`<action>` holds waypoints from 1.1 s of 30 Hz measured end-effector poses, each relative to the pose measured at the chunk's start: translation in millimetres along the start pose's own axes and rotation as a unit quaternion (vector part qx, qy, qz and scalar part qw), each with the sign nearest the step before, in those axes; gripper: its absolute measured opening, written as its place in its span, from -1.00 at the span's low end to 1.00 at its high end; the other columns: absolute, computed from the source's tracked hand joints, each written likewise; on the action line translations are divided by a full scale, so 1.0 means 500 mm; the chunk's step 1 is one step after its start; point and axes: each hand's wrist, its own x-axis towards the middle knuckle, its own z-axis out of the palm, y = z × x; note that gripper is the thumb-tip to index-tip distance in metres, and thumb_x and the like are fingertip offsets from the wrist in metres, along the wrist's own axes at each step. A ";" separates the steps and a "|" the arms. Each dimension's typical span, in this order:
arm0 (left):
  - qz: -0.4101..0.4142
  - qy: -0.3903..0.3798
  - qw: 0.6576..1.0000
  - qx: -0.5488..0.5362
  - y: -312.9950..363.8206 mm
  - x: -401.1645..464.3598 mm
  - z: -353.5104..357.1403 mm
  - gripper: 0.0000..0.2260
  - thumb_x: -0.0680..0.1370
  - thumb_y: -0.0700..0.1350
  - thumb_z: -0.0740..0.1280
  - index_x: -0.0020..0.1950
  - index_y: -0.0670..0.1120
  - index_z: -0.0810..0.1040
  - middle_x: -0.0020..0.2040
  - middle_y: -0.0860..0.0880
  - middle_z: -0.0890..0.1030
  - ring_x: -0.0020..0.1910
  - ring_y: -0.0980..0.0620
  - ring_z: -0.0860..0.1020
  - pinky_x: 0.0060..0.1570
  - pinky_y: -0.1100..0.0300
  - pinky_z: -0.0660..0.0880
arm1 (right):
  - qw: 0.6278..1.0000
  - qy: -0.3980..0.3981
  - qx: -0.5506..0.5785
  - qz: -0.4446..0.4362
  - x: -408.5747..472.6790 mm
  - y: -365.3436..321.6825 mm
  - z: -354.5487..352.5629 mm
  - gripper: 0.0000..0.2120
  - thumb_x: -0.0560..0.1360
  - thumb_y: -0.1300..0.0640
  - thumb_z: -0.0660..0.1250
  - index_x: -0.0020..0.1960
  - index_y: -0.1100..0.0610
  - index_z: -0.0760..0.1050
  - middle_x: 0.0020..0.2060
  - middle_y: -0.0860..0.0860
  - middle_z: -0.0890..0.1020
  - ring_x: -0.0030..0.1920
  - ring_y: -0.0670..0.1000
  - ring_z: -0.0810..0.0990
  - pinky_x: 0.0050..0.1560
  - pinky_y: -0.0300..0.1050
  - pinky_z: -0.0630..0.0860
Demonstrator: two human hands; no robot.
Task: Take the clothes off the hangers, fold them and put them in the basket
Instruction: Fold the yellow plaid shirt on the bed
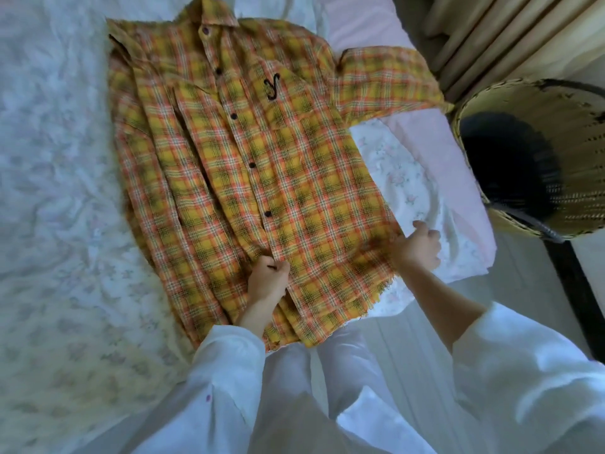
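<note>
A yellow and orange plaid shirt (pixel 248 152) lies face up and buttoned on the bed, collar at the far end. Its left sleeve is folded in over the body, while the right sleeve (pixel 389 83) stretches out toward the basket. My left hand (pixel 266 279) pinches the button placket near the hem. At the shirt's right bottom corner my right hand (pixel 417 247) grips the side edge of the fabric. The woven basket (pixel 556 103) stands at the right of the bed with something dark inside it. No hanger is in view.
The bed has a white floral sheet (pixel 55 191) and a pink cover (pixel 422 139) along its right side. Beige curtains (pixel 510 31) hang at the top right behind the basket. A dark bar (pixel 569 290) runs beside the bed below the basket.
</note>
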 end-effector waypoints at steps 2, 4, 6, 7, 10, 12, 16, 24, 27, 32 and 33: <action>0.009 0.040 0.999 -0.034 0.013 0.006 -0.030 -0.79 0.59 -0.02 0.25 0.14 -0.11 0.45 -0.15 -0.01 0.56 -0.24 0.04 0.58 -0.02 -0.02 0.60 | 0.997 0.001 -0.022 -0.077 -0.024 -0.046 -0.003 -0.49 0.47 0.24 0.15 0.42 0.11 0.24 0.36 0.15 0.32 0.35 0.19 0.29 0.35 0.12 0.22; 0.029 0.070 0.996 -0.046 0.025 0.015 -0.064 -0.78 0.59 -0.02 0.24 0.16 -0.10 0.46 -0.02 -0.04 0.60 -0.16 0.02 0.61 -0.01 0.00 0.60 | 0.988 -0.026 -0.020 -0.151 -0.051 -0.095 0.000 -0.49 0.47 0.25 0.14 0.43 0.14 0.24 0.38 0.15 0.30 0.37 0.19 0.26 0.37 0.12 0.21; 0.054 0.097 0.992 -0.057 0.033 0.027 -0.103 -0.82 0.59 -0.06 0.24 0.15 -0.09 0.47 0.04 -0.05 0.59 -0.07 -0.02 0.61 0.02 -0.01 0.58 | 0.974 -0.073 -0.010 -0.216 -0.079 -0.147 0.010 -0.51 0.49 0.25 0.13 0.42 0.16 0.26 0.36 0.16 0.30 0.37 0.19 0.26 0.35 0.11 0.27; 0.067 0.118 0.989 -0.063 0.037 0.035 -0.131 -0.84 0.59 -0.09 0.25 0.14 -0.09 0.47 0.05 -0.05 0.58 -0.05 -0.03 0.59 0.02 0.00 0.57 | 0.965 -0.095 -0.005 -0.244 -0.095 -0.179 0.018 -0.53 0.51 0.25 0.12 0.42 0.15 0.27 0.36 0.15 0.31 0.36 0.18 0.27 0.33 0.10 0.30; 0.092 0.203 0.973 -0.054 0.039 0.072 -0.222 -0.80 0.57 -0.12 0.26 0.17 -0.14 0.46 0.10 -0.06 0.53 -0.01 -0.04 0.53 -0.04 0.10 0.49 | 0.942 -0.157 0.001 -0.297 -0.148 -0.269 0.049 -0.58 0.53 0.25 0.11 0.40 0.14 0.32 0.33 0.15 0.36 0.27 0.17 0.40 0.21 0.01 0.42; 0.080 0.244 0.964 -0.070 0.033 0.110 -0.287 -0.76 0.56 -0.10 0.26 0.20 -0.13 0.45 0.18 -0.11 0.52 0.03 -0.11 0.55 0.02 0.00 0.53 | 0.926 -0.191 0.000 -0.325 -0.183 -0.326 0.079 -0.59 0.54 0.26 0.09 0.37 0.15 0.35 0.31 0.16 0.41 0.15 0.18 0.50 0.05 -0.02 0.52; -0.022 0.230 0.968 -0.096 -0.005 0.200 -0.411 -0.66 0.59 -0.13 0.17 0.37 -0.14 0.33 0.36 -0.19 0.32 0.21 -0.21 0.45 0.22 -0.11 0.44 | 0.900 -0.245 -0.006 -0.360 -0.260 -0.429 0.163 -0.61 0.58 0.25 0.06 0.39 0.13 0.33 0.27 0.13 0.50 -0.05 0.13 0.60 -0.24 -0.06 0.56; -0.016 0.029 0.983 -0.180 -0.077 0.314 -0.482 -0.77 0.58 -0.18 0.19 -0.28 -0.14 0.41 -0.32 -0.11 0.47 -0.31 -0.08 0.45 -0.25 0.08 0.41 | 0.935 -0.238 -0.050 -0.256 -0.337 -0.536 0.356 -0.41 0.55 -0.02 0.23 0.49 0.11 0.09 0.36 0.14 0.28 0.29 0.14 0.34 0.19 0.04 0.41; 0.007 0.002 0.971 -0.238 -0.094 0.326 -0.517 -0.82 0.64 -0.11 0.13 -0.15 -0.06 0.40 -0.16 -0.13 0.45 -0.21 -0.06 0.45 -0.16 0.02 0.45 | 0.967 -0.186 -0.088 -0.152 -0.337 -0.541 0.388 -0.30 0.51 -0.09 0.27 0.48 0.19 0.05 0.40 0.17 0.22 0.41 0.20 0.18 0.36 0.17 0.23; 0.067 0.138 0.954 -0.256 -0.090 0.329 -0.595 -0.86 0.66 -0.06 0.05 0.07 -0.10 0.32 -0.20 0.02 0.37 -0.28 0.05 0.37 -0.24 0.11 0.35 | 0.980 -0.152 -0.047 -0.120 -0.324 -0.555 0.390 -0.75 0.56 0.22 0.16 0.21 0.29 0.39 -0.12 0.13 0.51 -0.19 0.13 0.49 -0.35 -0.14 0.42; 0.080 0.165 0.948 -0.261 -0.083 0.332 -0.618 -0.88 0.66 -0.06 0.05 0.06 -0.09 0.30 -0.20 0.05 0.35 -0.28 0.08 0.36 -0.19 0.11 0.33 | 0.981 -0.149 -0.038 -0.121 -0.324 -0.555 0.387 -0.77 0.57 0.23 0.14 0.19 0.30 0.39 -0.14 0.13 0.50 -0.23 0.11 0.47 -0.35 -0.15 0.41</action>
